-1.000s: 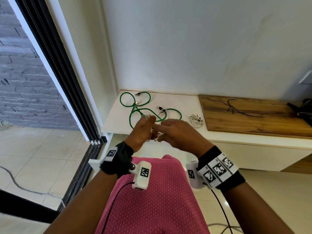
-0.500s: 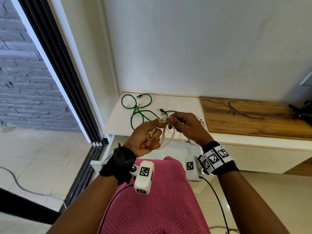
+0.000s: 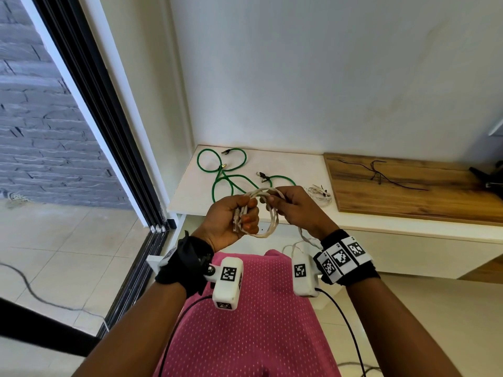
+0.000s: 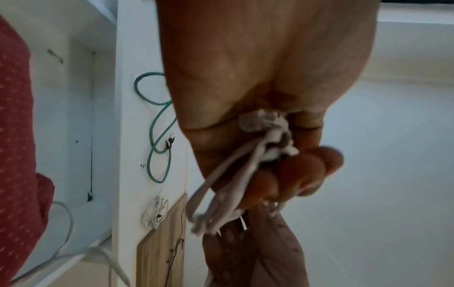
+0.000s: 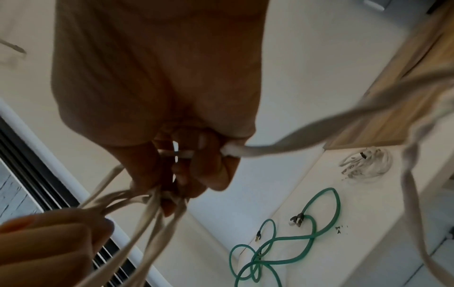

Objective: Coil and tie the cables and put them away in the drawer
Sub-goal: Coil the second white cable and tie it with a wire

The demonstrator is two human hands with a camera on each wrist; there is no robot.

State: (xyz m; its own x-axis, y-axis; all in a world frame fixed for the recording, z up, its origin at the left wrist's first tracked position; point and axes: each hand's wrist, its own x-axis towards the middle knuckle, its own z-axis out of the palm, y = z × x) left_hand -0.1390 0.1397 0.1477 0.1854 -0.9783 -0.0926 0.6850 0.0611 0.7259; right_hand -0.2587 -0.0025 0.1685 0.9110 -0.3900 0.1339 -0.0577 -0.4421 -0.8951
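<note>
While my left grip [image 3: 231,216] clamps the gathered loops and plug of the white cable [image 3: 268,213], my right grip [image 3: 296,206] pinches the strand directly beside it; the loose tail hangs below the right grip, toward my lap.

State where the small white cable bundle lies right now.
In the head view the small white cable bundle lies on the white shelf, right of the green cable, beside the wooden board.
</note>
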